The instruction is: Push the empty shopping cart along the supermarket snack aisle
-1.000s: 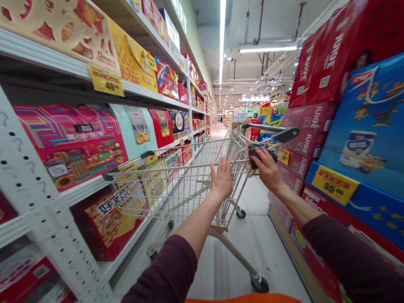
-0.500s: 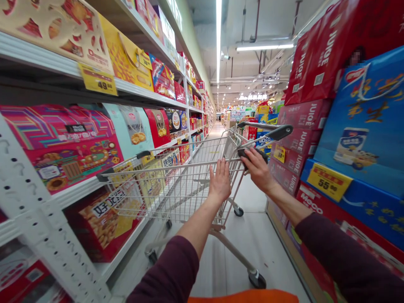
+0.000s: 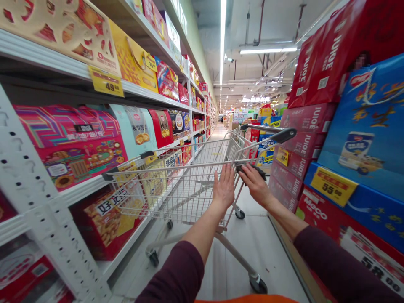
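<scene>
A wire shopping cart (image 3: 176, 179) stands slantwise across the aisle, its grey handle (image 3: 268, 129) at the upper right. My left hand (image 3: 224, 189) lies flat at the upper side of the basket, fingers stretched out and close together, gripping nothing. Beside it, my right hand (image 3: 258, 187) has its fingers extended over a black plastic piece (image 3: 259, 171) at the handle end of the cart. That hand looks open too; its palm is hidden. No goods show inside the basket.
Shelves (image 3: 135, 88) with boxed snacks run along the left, close to the basket. On the right rise stacked red cartons (image 3: 311, 69), a blue gift box (image 3: 362, 122) and a yellow price tag (image 3: 332, 185). The cart's front wheel (image 3: 258, 284) rests on the pale floor.
My right hand has come down along with the black piece, closer to my left hand. The shelves and cart have shifted slightly right in view.
</scene>
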`<act>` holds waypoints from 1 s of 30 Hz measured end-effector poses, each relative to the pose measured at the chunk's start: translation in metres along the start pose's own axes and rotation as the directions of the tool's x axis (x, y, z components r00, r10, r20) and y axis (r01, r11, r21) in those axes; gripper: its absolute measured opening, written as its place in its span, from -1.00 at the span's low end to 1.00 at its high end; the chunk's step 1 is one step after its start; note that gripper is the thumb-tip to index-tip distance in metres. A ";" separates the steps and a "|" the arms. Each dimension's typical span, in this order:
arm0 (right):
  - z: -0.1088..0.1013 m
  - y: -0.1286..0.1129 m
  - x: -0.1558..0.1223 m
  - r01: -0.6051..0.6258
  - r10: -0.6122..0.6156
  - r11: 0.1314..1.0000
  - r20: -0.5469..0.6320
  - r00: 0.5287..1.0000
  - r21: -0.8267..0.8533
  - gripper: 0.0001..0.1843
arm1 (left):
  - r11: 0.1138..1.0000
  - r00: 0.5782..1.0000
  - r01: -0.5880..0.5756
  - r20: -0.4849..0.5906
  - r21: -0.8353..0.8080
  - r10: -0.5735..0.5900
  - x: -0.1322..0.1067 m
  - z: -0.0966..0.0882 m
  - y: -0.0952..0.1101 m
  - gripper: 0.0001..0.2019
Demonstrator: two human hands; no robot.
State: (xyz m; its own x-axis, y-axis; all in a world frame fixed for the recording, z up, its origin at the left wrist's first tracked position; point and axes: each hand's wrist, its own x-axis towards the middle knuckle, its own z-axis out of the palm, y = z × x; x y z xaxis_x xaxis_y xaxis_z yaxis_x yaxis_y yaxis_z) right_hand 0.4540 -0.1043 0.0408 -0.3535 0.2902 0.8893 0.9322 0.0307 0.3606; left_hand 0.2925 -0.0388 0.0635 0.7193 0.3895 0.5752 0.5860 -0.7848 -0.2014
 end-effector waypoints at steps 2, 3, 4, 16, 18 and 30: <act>-0.002 0.008 0.017 -0.051 0.050 0.999 -0.057 0.997 -0.020 -0.46 | 0.999 0.999 0.032 -0.011 -0.010 -0.032 0.007 -0.003 0.004 -0.36; -0.002 0.012 0.024 -0.072 0.069 0.997 -0.077 0.995 -0.030 -0.45 | 0.999 0.999 0.051 -0.013 -0.014 -0.051 0.009 -0.003 0.007 -0.35; -0.002 0.014 0.029 -0.086 0.082 0.996 -0.090 0.993 -0.038 -0.44 | 0.997 0.998 0.068 -0.012 -0.018 -0.069 0.011 -0.002 0.010 -0.35; 0.019 -0.028 -0.042 -0.009 0.000 0.996 0.101 0.995 0.084 -0.50 | 0.995 0.992 0.098 0.081 -0.006 -0.097 -0.010 0.006 0.014 -0.36; 0.017 -0.025 -0.034 -0.024 0.017 0.995 0.074 0.997 0.094 -0.50 | 0.996 0.994 0.086 0.068 -0.006 -0.086 -0.007 0.003 0.013 -0.35; 0.012 -0.002 -0.009 -0.044 0.043 0.999 0.030 0.999 0.019 -0.51 | 0.993 0.988 0.111 0.111 -0.051 -0.105 -0.005 -0.003 0.018 -0.32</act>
State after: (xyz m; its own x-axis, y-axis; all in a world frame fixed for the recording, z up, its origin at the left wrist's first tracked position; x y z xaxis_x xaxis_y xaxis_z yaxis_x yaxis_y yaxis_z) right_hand 0.4563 -0.0952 0.0288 -0.3106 0.3202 0.8950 0.9480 0.0358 0.3162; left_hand 0.2982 -0.0562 0.0590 0.6911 0.5205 0.5014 0.6423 -0.7605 -0.0958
